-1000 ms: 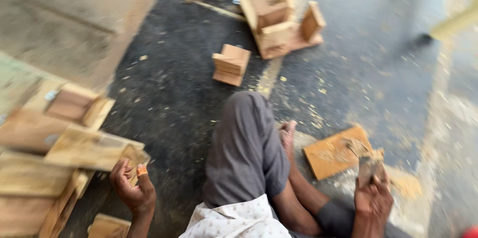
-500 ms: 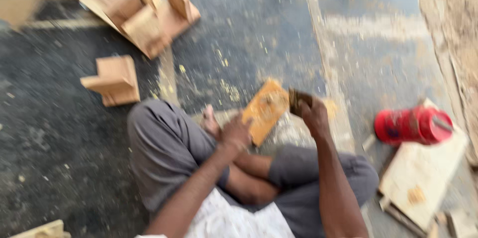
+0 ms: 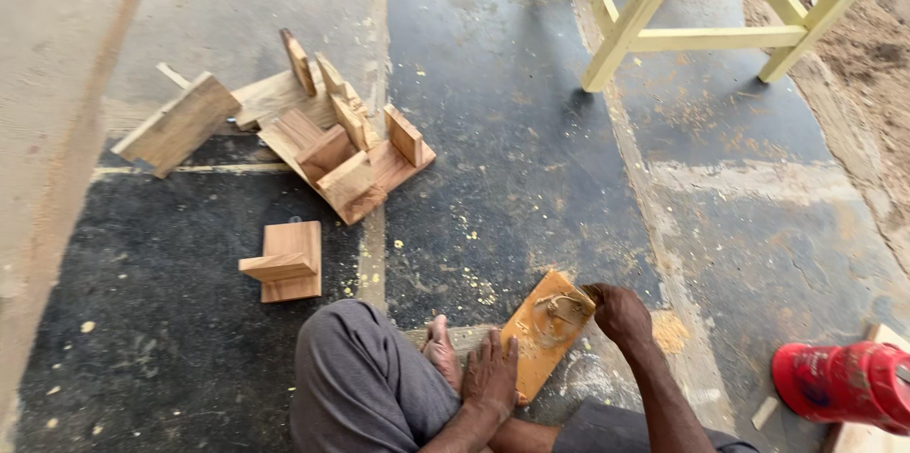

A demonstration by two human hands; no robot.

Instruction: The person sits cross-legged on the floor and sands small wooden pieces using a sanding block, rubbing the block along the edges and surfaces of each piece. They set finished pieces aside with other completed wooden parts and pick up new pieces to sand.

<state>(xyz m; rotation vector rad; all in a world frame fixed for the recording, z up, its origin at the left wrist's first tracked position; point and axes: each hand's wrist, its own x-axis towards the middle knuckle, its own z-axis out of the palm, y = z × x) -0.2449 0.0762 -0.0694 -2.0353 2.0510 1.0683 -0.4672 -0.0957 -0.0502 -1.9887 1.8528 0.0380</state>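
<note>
I sit on the floor with my grey-trousered leg (image 3: 365,382) bent in front of me. A flat orange-brown wooden board (image 3: 538,339) lies tilted on the floor by my bare foot (image 3: 440,353). My left hand (image 3: 490,375) presses flat on its near edge. My right hand (image 3: 621,313) is closed around a small wooden tool (image 3: 566,306) that rests on the board's far end, among curled shavings.
A small wooden bracket (image 3: 283,263) lies to the left. A heap of wooden blocks and boards (image 3: 332,145) sits farther back. Yellow wooden frame legs (image 3: 654,12) stand at top right. A red container (image 3: 844,382) lies at the right edge. Sawdust dots the dark floor.
The view swung from the plank stack on my left to the board. My left hand came across onto the board and my right hand brought the tool onto it.
</note>
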